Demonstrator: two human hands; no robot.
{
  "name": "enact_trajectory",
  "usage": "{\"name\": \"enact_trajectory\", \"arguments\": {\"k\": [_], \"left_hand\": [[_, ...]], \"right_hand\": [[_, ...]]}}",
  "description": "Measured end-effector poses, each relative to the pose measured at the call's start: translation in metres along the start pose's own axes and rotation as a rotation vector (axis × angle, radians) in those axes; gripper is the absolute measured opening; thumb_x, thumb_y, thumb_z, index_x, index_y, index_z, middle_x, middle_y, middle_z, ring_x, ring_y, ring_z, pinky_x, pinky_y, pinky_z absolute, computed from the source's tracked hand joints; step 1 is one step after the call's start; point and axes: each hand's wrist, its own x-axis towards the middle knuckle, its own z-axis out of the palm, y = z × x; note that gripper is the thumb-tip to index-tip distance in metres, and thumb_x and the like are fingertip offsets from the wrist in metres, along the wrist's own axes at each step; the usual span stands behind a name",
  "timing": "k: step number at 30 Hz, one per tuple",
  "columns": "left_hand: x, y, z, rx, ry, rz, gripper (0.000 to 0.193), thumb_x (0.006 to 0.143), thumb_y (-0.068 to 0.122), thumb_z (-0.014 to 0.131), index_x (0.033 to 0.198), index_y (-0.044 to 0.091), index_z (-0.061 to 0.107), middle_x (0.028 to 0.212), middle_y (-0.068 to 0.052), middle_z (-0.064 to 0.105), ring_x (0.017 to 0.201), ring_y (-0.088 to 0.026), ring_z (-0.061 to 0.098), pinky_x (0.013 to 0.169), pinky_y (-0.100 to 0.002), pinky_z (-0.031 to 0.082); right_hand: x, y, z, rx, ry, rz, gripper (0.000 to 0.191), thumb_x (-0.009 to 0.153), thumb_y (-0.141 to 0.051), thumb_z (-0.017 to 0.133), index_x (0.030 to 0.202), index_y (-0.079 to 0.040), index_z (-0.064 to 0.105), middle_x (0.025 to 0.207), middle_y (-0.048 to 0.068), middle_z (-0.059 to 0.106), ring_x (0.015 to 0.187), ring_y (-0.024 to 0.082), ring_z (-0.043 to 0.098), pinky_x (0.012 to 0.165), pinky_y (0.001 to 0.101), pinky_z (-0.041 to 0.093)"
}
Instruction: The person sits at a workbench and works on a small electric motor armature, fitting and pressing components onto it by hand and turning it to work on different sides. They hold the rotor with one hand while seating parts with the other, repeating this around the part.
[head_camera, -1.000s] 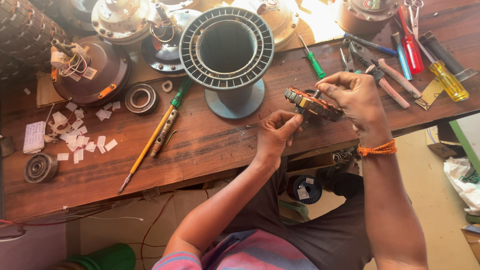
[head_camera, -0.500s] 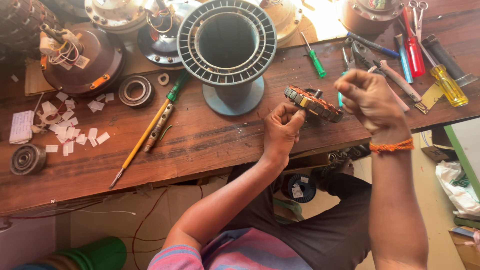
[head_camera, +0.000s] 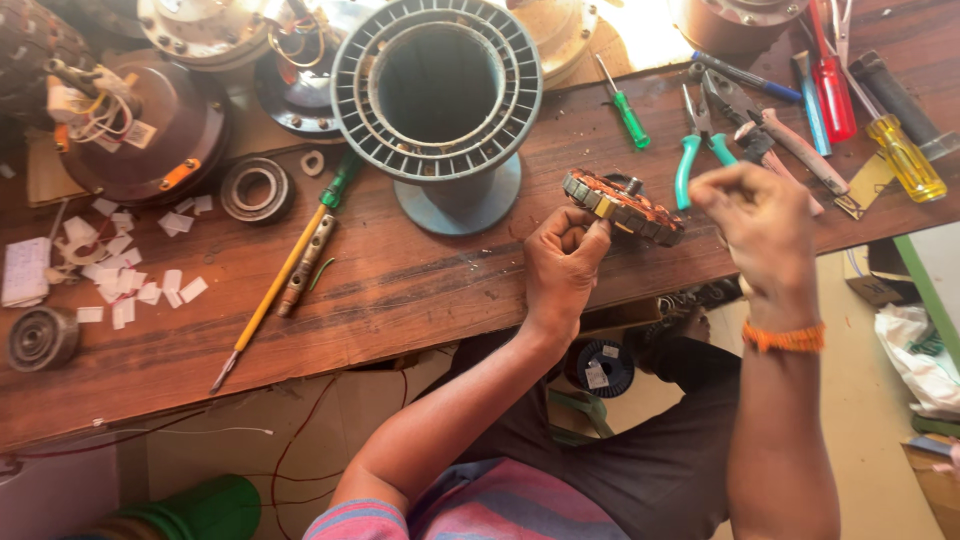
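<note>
A round copper-wound stator (head_camera: 630, 208) is held tilted just above the wooden bench (head_camera: 420, 290), near its front edge. My left hand (head_camera: 560, 265) grips the stator's left rim with thumb and fingers. My right hand (head_camera: 765, 225) hovers a little to the right of the stator, apart from it, with its fingertips pinched together. Anything between those fingers is too thin to make out. An orange thread band circles the right wrist.
A grey ribbed motor housing (head_camera: 437, 90) stands behind the stator. A yellow-handled screwdriver (head_camera: 275, 285), bearing ring (head_camera: 257, 188) and white paper slips (head_camera: 130, 285) lie left. Teal-handled pliers (head_camera: 690, 160) and red and yellow screwdrivers (head_camera: 905, 155) lie right. A wire spool (head_camera: 600, 368) sits under the bench.
My right hand has drawn back from the stator toward the right with its fingers pinched. My left hand keeps hold of the stator's rim.
</note>
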Motion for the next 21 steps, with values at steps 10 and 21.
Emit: {"name": "enact_trajectory", "arguments": {"k": [10, 21], "left_hand": [[0.017, 0.071, -0.028, 1.065, -0.443, 1.28, 0.05, 0.095, 0.037, 0.075, 0.141, 0.024, 0.059, 0.127, 0.008, 0.07, 0.113, -0.019, 0.06, 0.105, -0.035, 0.043], [0.035, 0.061, -0.047, 1.222, -0.5, 1.502, 0.034, 0.097, 0.027, 0.073, 0.13, 0.025, 0.067, 0.133, 0.009, 0.064, 0.114, -0.014, 0.057, 0.101, -0.037, 0.044]], "right_hand": [[-0.065, -0.034, -0.005, -0.02, -0.077, -0.05, 0.009, 0.094, 0.001, 0.07, 0.103, 0.001, 0.073, 0.092, 0.001, 0.075, 0.09, 0.005, 0.069, 0.08, 0.0217, 0.056], [-0.093, -0.021, 0.071, -0.187, 0.111, -0.076, 0.009, 0.096, -0.004, 0.078, 0.101, 0.002, 0.076, 0.066, 0.01, 0.052, 0.062, 0.009, 0.041, 0.054, 0.0272, 0.034]]}}
